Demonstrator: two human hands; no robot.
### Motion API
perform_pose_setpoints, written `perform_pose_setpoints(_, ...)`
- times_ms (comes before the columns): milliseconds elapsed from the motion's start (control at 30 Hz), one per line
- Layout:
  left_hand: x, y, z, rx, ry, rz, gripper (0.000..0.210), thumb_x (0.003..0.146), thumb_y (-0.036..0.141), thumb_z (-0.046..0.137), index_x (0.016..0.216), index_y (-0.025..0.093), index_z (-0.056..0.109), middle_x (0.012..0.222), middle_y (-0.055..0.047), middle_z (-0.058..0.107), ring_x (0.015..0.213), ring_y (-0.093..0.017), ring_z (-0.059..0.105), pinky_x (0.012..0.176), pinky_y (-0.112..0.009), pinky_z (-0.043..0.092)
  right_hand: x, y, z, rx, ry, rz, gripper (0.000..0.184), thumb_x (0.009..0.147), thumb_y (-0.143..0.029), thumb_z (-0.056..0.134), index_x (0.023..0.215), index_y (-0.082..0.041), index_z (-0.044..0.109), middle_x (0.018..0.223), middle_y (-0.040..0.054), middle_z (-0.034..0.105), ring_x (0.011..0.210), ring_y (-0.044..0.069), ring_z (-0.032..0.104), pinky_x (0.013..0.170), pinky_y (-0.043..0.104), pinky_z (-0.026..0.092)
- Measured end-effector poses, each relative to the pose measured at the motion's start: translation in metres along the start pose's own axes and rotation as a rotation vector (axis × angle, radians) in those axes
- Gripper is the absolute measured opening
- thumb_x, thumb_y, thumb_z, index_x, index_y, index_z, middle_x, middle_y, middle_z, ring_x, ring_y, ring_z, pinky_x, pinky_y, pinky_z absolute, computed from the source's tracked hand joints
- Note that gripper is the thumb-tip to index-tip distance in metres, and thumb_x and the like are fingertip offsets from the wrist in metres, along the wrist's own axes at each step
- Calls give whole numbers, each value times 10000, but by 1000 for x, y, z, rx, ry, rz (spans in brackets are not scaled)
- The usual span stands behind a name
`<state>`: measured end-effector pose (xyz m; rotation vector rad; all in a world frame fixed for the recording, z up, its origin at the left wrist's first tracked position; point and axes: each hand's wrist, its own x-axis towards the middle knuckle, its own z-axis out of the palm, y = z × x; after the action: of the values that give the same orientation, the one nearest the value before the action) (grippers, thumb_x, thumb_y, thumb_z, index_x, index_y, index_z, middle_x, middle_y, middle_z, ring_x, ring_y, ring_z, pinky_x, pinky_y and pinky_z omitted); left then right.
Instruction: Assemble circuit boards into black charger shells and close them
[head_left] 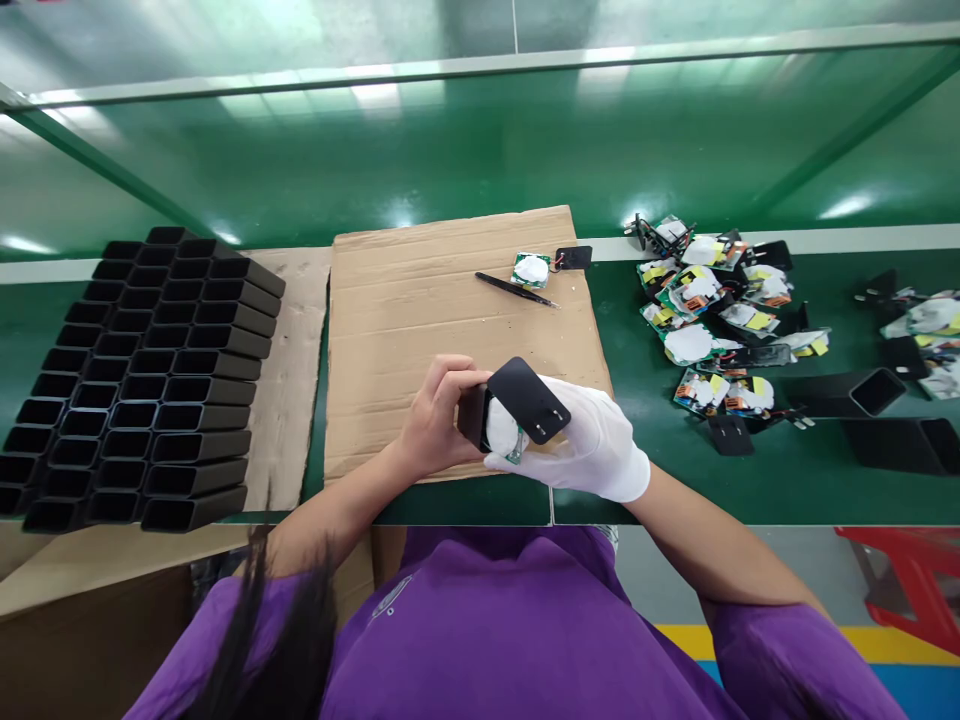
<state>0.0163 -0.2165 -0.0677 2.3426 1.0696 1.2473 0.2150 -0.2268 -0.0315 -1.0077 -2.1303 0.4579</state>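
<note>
My bare left hand [435, 415] is closed around a black plastic housing [472, 415], held over the near edge of the cardboard. In my white-gloved right hand [596, 440] is a circuit board [504, 428] with a white blob on it, partly inside the housing's mouth. A black end cap [529, 400] with two metal prongs sits tilted above the board, against the gloved fingers. How the cap joins the board is hidden. Farther back on the cardboard lie black tweezers [517, 290] and another small circuit board [531, 270], wired to a black cap [574, 258].
Many black housings [161, 380] are stacked in rows at left, open ends facing me. A pile of circuit boards [697, 290] with caps lies at right, beside two loose housings [844, 393]. Cardboard [405, 330] covers the middle bench. A red stool [911, 575] stands below right.
</note>
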Motion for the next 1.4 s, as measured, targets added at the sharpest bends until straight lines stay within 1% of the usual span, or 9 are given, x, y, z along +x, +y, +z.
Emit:
perform_pose_setpoints(100,1,0,1,19,16,26,632,737,572,763,1182,219,486,980,-70,551,880,-193,598,591,-251,521,1,1,0,-20,-12,-14,356,784,-456,740,1082,-273,674,1013,37,764,884,253,756,772,335,652)
perform_pose_setpoints(233,1,1,2,33,30,34,635,747,577,756,1192,211,488,978,-69,547,883,-195,598,649,-273,531,0,2,1,16,33,-71,450,821,-431,712,1218,-243,611,1097,52,758,931,239,758,791,315,650)
perform_pose_setpoints(400,0,1,2,59,40,39,644,736,563,773,1205,218,498,972,-58,557,887,-199,606,738,-310,539,-1,3,3,-18,18,-103,545,809,-467,724,1285,-250,567,1131,71,752,977,261,752,829,362,649)
perform_pose_setpoints(600,0,1,-1,111,40,74,565,783,565,725,1168,211,509,948,-51,557,862,-191,606,722,-312,539,-6,5,6,-5,64,-189,556,826,-431,726,1315,-242,538,1169,69,740,1040,252,735,870,346,644)
perform_pose_setpoints(800,-2,0,-1,128,27,64,595,749,610,729,1145,224,510,943,-49,561,856,-201,610,717,-331,538,-9,5,7,50,62,-153,617,783,-440,778,1327,-266,544,1175,61,736,1047,268,732,907,369,635)
perform_pose_setpoints(967,0,1,0,99,37,68,614,755,607,732,1170,220,496,936,-50,560,856,-202,608,726,-327,531,-6,5,8,43,78,-167,658,800,-417,768,1372,-245,494,1181,69,736,1031,258,738,881,337,640)
perform_pose_setpoints(1133,-1,-1,-1,147,8,64,663,704,597,773,1186,227,509,988,-64,562,902,-219,606,786,-345,532,-11,7,10,-17,70,-109,706,780,-456,773,1394,-264,483,1191,69,733,969,268,753,826,339,649)
perform_pose_setpoints(1300,-3,-2,-3,162,1,47,534,768,503,731,1176,226,527,980,-67,558,892,-210,594,766,-331,533,-16,9,11,4,35,-59,763,738,-564,780,1391,-272,513,1167,74,738,943,292,753,769,368,661)
perform_pose_setpoints(1400,-4,-2,-3,154,-11,22,543,747,516,743,1160,224,545,983,-71,558,899,-215,587,761,-337,538,-15,9,10,-19,21,-43,734,754,-582,757,1381,-277,526,1154,71,741,931,292,754,760,369,661)
